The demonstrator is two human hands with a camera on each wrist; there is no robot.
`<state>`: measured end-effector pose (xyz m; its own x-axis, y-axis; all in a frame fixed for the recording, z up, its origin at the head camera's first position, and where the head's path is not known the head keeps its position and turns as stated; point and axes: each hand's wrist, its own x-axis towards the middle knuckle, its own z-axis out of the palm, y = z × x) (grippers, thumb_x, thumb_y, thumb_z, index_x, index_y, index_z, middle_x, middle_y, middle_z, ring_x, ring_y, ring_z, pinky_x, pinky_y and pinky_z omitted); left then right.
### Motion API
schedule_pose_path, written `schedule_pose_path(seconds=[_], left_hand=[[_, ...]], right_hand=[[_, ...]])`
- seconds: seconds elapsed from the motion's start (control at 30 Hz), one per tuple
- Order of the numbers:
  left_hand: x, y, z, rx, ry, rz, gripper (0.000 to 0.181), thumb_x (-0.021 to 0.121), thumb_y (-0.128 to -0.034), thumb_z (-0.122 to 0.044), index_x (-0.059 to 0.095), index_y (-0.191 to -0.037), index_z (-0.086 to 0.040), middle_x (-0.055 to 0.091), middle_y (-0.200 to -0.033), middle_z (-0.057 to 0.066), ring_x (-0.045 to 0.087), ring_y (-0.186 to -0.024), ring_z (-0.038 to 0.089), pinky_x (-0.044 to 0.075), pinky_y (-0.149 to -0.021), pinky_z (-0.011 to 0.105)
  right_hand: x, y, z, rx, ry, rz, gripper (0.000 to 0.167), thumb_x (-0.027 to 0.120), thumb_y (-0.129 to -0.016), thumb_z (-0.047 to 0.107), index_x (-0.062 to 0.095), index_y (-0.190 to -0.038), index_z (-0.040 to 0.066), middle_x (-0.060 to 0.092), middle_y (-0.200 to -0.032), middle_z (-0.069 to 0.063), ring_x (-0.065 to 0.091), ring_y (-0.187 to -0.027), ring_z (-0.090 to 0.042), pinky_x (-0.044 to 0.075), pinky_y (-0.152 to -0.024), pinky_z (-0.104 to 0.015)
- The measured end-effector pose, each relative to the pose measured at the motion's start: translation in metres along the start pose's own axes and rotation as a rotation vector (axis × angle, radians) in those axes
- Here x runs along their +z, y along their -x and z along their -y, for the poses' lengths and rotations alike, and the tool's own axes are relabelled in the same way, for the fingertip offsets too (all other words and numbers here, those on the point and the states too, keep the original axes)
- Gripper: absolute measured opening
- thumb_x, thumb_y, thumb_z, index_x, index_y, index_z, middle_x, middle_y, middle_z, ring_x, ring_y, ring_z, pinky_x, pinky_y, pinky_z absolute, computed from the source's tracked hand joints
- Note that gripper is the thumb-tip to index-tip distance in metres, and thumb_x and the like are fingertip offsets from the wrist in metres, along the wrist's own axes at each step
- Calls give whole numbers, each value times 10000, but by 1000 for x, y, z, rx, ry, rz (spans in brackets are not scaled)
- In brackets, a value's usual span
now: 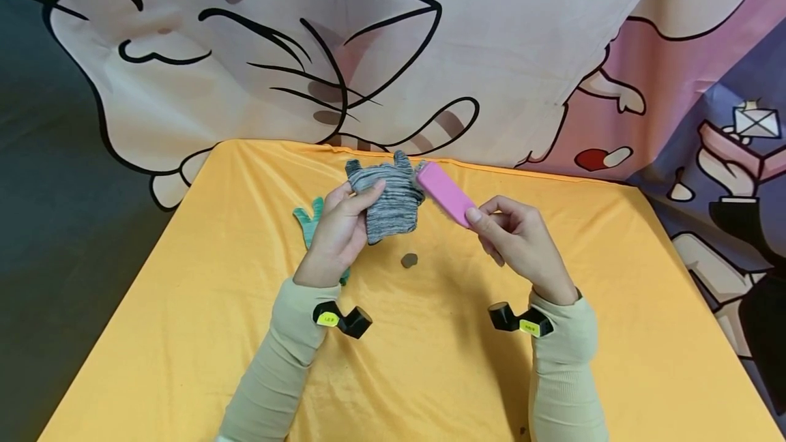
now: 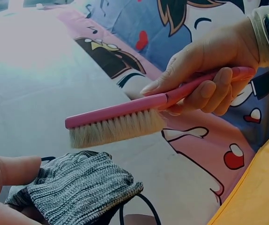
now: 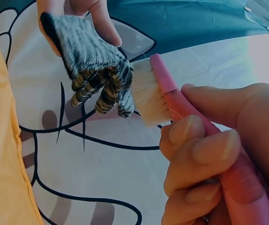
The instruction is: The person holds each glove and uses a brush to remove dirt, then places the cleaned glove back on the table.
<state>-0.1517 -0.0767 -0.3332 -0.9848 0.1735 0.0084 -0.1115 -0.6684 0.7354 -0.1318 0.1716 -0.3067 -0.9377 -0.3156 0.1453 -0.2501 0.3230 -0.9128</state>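
Note:
A grey and black striped knit glove (image 1: 394,200) is pinched by its edge between thumb and fingers of the left hand (image 1: 340,230), held above the yellow cloth. My right hand (image 1: 518,241) grips the handle of a pink brush (image 1: 445,193) with pale bristles. In the right wrist view the bristles (image 3: 148,93) are against or very near the side of the glove (image 3: 90,47), whose fingers hang down. From the left wrist, the brush (image 2: 120,110) shows just above the glove (image 2: 85,187).
A green glove (image 1: 308,222) lies on the yellow cloth (image 1: 184,333), partly behind the left hand. A small brown spot or piece (image 1: 409,260) is on the cloth between the hands. Behind stands a printed cartoon backdrop (image 1: 522,39).

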Motion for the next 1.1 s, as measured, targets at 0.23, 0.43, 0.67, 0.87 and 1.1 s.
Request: schedule_pose_path(seconds=[0.23, 0.43, 0.67, 0.87, 1.1], left_hand=[[-1, 0, -1, -4, 11, 12, 314, 574, -883, -3, 464, -1175, 30, 519, -1131, 141, 559, -1018, 231, 502, -836, 323], [-4, 1, -2, -76, 89, 19, 196, 472, -869, 58, 524, -1046, -8, 521, -1066, 108, 527, -961, 228, 473, -813, 341], [-9, -3, -2, -173, 226, 15, 218, 358, -805, 118, 419, -901, -67, 438, -895, 48, 413, -768, 185, 398, -699, 310], [-8, -3, 0, -190, 252, 37, 162, 373, -829, 62, 363, -824, -99, 380, -819, 31, 360, -697, 174, 348, -657, 298], [-2, -3, 7, -209, 258, 76, 92, 415, -872, -44, 414, -942, -104, 444, -916, 52, 443, -773, 187, 418, -716, 326]], right_hand=[[3, 1, 12, -3, 13, -6, 162, 575, -916, 165, 565, -825, 31, 443, -494, -118, 372, -375, -158, 322, -327, -291], [-1, -1, -3, -16, -11, -42, 147, 607, -896, 189, 566, -838, 60, 431, -484, -74, 365, -369, -153, 296, -317, -305], [-2, -2, -9, -37, -26, -62, 161, 625, -884, 200, 563, -835, 59, 419, -476, -56, 359, -365, -157, 291, -314, -311], [14, -4, -7, -13, -66, -80, 183, 657, -860, 216, 540, -896, 79, 436, -510, -17, 347, -385, -121, 277, -319, -296], [45, -11, -6, 94, -325, -104, 273, 670, -850, 219, 477, -952, 56, 328, -462, 26, 215, -353, -108, 134, -283, -315]])
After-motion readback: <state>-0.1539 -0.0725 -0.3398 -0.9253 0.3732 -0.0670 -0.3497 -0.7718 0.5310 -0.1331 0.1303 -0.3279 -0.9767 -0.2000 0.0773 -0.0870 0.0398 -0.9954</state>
